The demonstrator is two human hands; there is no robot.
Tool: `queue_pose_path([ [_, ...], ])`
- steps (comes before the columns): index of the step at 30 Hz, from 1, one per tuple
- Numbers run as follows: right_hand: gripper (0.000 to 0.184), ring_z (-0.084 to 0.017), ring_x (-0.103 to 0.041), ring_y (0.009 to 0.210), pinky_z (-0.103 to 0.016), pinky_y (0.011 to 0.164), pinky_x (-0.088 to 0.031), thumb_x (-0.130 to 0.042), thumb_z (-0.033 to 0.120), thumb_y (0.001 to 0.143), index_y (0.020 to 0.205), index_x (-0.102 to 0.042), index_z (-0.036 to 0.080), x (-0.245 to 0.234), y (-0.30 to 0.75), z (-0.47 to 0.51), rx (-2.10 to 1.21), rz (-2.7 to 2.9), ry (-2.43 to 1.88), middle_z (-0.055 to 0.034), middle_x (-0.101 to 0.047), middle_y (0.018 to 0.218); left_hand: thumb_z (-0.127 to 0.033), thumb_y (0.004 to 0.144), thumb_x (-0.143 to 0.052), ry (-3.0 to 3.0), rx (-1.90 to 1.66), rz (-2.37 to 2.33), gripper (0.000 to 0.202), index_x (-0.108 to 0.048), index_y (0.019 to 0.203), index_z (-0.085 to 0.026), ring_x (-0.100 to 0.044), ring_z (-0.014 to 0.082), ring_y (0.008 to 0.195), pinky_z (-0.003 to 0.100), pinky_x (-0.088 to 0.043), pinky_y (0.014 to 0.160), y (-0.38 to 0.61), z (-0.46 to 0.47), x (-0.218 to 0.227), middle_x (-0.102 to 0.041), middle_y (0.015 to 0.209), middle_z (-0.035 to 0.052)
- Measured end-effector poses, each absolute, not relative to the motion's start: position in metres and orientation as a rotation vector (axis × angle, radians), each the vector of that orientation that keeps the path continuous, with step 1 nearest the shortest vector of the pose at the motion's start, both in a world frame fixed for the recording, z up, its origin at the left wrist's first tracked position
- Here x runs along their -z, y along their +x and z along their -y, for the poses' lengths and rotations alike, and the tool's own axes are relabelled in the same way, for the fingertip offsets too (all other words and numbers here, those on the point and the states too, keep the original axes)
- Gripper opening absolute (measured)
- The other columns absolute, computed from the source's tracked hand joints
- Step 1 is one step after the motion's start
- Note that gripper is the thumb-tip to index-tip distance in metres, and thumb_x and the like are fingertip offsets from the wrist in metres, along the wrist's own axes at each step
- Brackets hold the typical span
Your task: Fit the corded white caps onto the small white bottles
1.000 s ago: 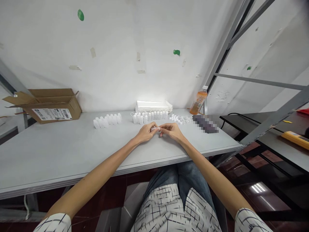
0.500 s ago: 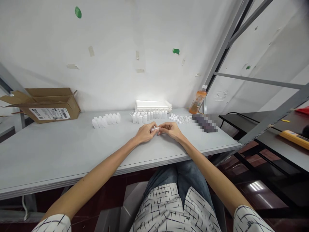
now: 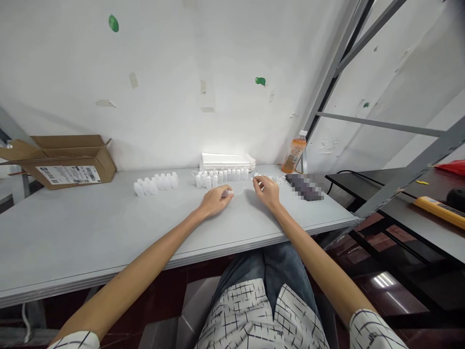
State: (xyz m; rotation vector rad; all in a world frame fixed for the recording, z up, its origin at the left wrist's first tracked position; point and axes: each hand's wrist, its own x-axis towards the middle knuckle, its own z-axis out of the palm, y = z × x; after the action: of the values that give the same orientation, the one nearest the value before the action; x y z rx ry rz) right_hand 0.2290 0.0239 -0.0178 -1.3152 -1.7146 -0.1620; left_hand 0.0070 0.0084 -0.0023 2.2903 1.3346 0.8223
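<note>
My left hand is closed around a small translucent white bottle, mostly hidden by the fingers. From the bottle's end a thin white strap sticks out to the right. My right hand is apart from the bottle, beside the little heap of white caps. Its fingertips are pinched together, and what they hold, if anything, is too small to make out. Behind the hands stand rows of small white capped bottles. Farther left are several translucent bottles without visible caps.
White loops or straps lie right of the caps, near a blurred dark object. An orange drink bottle stands by the wall. A white stack sits behind the bottles. The open cardboard box is at the table's left.
My right hand has left the bottle and moved right and slightly up to the caps. My left hand keeps the bottle, and a white strap now shows at its end. The view has shifted slightly.
</note>
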Motion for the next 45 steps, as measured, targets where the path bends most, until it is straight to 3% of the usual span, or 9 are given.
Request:
queue_pose_path([
  [6, 0.025, -0.015, -0.056, 0.061, -0.027, 0.066, -0.038, -0.045, 0.024, 0.085, 0.085, -0.068, 0.016, 0.022, 0.270, -0.040, 0.376, 1.556, -1.547, -0.0068, -0.069, 0.081, -0.049, 0.082, -0.052, 2.190, -0.892, -1.247, 0.033, -0.063, 0.091, -0.019, -0.057, 0.0168, 0.069, 0.027, -0.040, 0.066, 0.006, -0.008, 0.001, -0.063, 0.074, 0.0005],
  [14, 0.028, -0.021, -0.058, 0.080, -0.028, 0.067, -0.035, -0.049, 0.028, 0.083, 0.101, -0.068, 0.018, 0.022, 0.273, -0.040, 0.244, 1.546, -1.807, -0.0069, -0.068, 0.087, -0.055, 0.077, -0.057, 2.184, -0.981, -1.456, 0.041, -0.053, 0.059, -0.018, -0.048, 0.0143, 0.058, 0.026, -0.031, 0.057, 0.006, -0.007, -0.004, -0.054, 0.056, -0.0009],
  [20, 0.022, -0.021, -0.059, 0.081, -0.028, 0.064, -0.035, -0.050, 0.025, 0.081, 0.085, -0.070, 0.018, 0.019, 0.270, -0.034, 0.185, 1.610, -1.943, -0.0081, -0.069, 0.087, -0.041, 0.073, -0.063, 2.135, -0.995, -1.313, 0.026, -0.057, 0.066, -0.017, -0.049, 0.0127, 0.057, 0.026, -0.037, 0.060, 0.005, -0.008, -0.002, -0.055, 0.059, -0.0023],
  [24, 0.019, -0.022, -0.060, 0.078, -0.028, 0.062, -0.034, -0.052, 0.024, 0.079, 0.089, -0.068, 0.019, 0.017, 0.263, -0.029, 0.143, 1.725, -1.978, -0.0064, -0.070, 0.083, -0.034, 0.078, -0.057, 2.191, -0.958, -1.302, 0.020, -0.058, 0.068, -0.017, -0.048, 0.0132, 0.059, 0.027, -0.036, 0.060, 0.005, -0.011, 0.001, -0.055, 0.061, -0.0011],
  [30, 0.024, -0.025, -0.061, 0.082, -0.029, 0.064, -0.036, -0.051, 0.020, 0.079, 0.099, -0.065, 0.017, 0.014, 0.251, -0.026, 0.163, 1.872, -1.994, -0.0096, -0.069, 0.085, -0.037, 0.083, -0.051, 2.306, -0.877, -1.302, 0.031, -0.050, 0.059, -0.017, -0.043, 0.0133, 0.056, 0.027, -0.031, 0.056, 0.003, -0.017, 0.007, -0.049, 0.057, -0.0012],
  [34, 0.020, -0.026, -0.061, 0.082, -0.031, 0.067, -0.039, -0.051, 0.023, 0.080, 0.089, -0.067, 0.015, 0.015, 0.247, -0.026, 0.157, 1.915, -1.984, -0.0134, -0.069, 0.085, -0.038, 0.086, -0.049, 2.366, -0.831, -1.294, 0.027, -0.061, 0.076, -0.016, -0.050, 0.0169, 0.062, 0.028, -0.036, 0.060, 0.003, -0.018, 0.009, -0.058, 0.065, 0.0019],
  [39, 0.016, -0.015, -0.055, 0.058, -0.027, 0.057, -0.040, -0.053, 0.028, 0.078, 0.082, -0.064, 0.017, 0.010, 0.228, -0.025, -0.476, 1.818, -1.473, -0.0023, -0.062, 0.065, -0.039, 0.087, -0.050, 2.430, -0.810, -1.252, 0.032, -0.065, 0.104, -0.015, -0.059, 0.0229, 0.075, 0.031, -0.042, 0.070, 0.001, -0.018, 0.011, -0.066, 0.076, 0.0061],
  [42, 0.024, -0.011, -0.049, 0.047, -0.024, 0.043, -0.033, -0.060, 0.035, 0.075, 0.088, -0.062, 0.016, 0.004, 0.207, -0.020, -0.961, 1.666, -1.162, -0.0006, -0.061, 0.065, -0.038, 0.089, -0.049, 2.466, -0.766, -1.229, 0.032, -0.065, 0.104, -0.014, -0.059, 0.0220, 0.072, 0.030, -0.042, 0.067, 0.000, -0.018, 0.011, -0.065, 0.073, 0.0058],
  [45, 0.028, -0.011, -0.052, 0.051, -0.023, 0.042, -0.034, -0.067, 0.038, 0.071, 0.087, -0.064, 0.016, 0.000, 0.190, -0.014, -1.130, 1.685, -0.997, -0.0016, -0.062, 0.067, -0.037, 0.089, -0.047, 2.470, -0.728, -1.201, 0.032, -0.065, 0.103, -0.014, -0.057, 0.0193, 0.066, 0.028, -0.041, 0.064, -0.001, -0.018, 0.009, -0.065, 0.070, 0.0044],
])
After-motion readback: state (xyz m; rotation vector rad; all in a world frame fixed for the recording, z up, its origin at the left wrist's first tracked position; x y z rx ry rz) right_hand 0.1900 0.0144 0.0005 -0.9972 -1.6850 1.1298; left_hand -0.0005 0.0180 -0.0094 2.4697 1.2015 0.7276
